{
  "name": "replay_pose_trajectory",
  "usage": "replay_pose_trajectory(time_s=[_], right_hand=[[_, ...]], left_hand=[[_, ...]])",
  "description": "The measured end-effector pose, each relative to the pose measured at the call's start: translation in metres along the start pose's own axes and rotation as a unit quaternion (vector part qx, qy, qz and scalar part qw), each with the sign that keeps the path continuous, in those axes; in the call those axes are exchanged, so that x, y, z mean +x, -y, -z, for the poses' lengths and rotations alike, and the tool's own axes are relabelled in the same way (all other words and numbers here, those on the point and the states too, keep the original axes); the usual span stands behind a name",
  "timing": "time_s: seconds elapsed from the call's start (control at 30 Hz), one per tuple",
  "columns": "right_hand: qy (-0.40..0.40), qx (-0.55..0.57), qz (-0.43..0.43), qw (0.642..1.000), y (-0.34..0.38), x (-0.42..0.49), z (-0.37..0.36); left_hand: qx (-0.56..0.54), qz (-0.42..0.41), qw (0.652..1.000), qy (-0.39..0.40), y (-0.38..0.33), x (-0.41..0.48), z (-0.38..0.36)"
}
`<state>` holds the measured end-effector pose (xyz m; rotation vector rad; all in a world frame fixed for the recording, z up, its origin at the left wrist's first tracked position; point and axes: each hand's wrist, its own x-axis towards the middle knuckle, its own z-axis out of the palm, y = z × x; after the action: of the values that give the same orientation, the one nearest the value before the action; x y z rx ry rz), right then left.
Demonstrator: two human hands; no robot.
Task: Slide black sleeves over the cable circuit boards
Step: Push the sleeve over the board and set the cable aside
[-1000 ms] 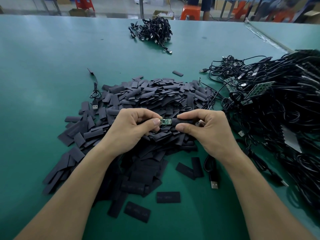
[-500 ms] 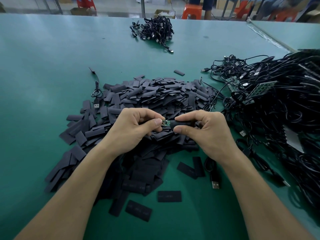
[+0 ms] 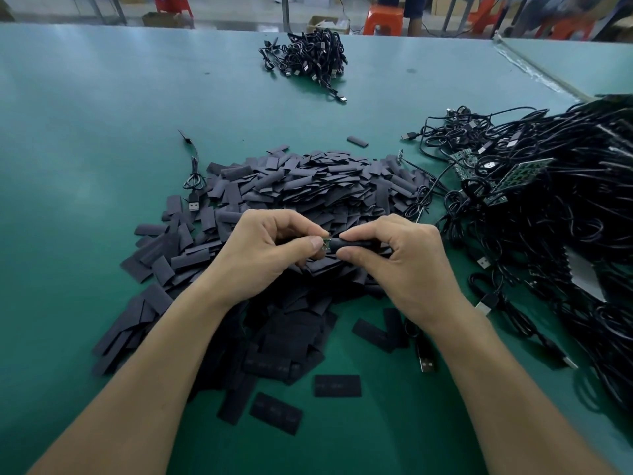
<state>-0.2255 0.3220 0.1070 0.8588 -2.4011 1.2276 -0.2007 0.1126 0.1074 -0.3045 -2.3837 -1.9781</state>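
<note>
Over a big heap of flat black sleeves (image 3: pixel 308 186), my two hands meet. My left hand (image 3: pixel 263 255) pinches the end of a small green circuit board (image 3: pixel 325 242) between thumb and fingers. My right hand (image 3: pixel 400 258) grips a black sleeve (image 3: pixel 352 244) around that board; only a sliver of green shows between my fingertips. The board's cable is hidden behind my right hand.
A large tangle of black USB cables with green boards (image 3: pixel 548 214) fills the right side of the green table (image 3: pixel 102 132). A smaller cable bundle (image 3: pixel 308 60) lies far back. One loose cable (image 3: pixel 194 180) lies left of the heap. Orange stools (image 3: pixel 382 18) stand beyond the table.
The sleeve has slid left over the board, so less green shows now. My hands have come closer together.
</note>
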Motion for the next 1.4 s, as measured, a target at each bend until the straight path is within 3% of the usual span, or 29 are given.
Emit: replay_pose_trajectory(time_s=[0.17,0.37,0.83,1.4], right_hand=[[0.008,-0.023,0.042,0.999,0.0017,-0.0011,-0.0039],[-0.018,-0.021,0.035,0.999,-0.0003,-0.0004,-0.0032],[0.006,-0.012,0.060,0.998,0.0004,-0.0002,-0.0050],[0.026,-0.050,0.069,0.996,0.0012,0.0002,-0.0080]], left_hand=[[-0.023,0.016,1.000,0.000,0.0000,-0.0005,0.0000],[-0.012,0.030,0.999,-0.020,0.0002,-0.0002,0.0011],[-0.063,0.064,0.996,0.004,-0.0022,-0.0015,0.0030],[-0.042,0.053,0.997,0.030,-0.0012,-0.0011,0.0021]])
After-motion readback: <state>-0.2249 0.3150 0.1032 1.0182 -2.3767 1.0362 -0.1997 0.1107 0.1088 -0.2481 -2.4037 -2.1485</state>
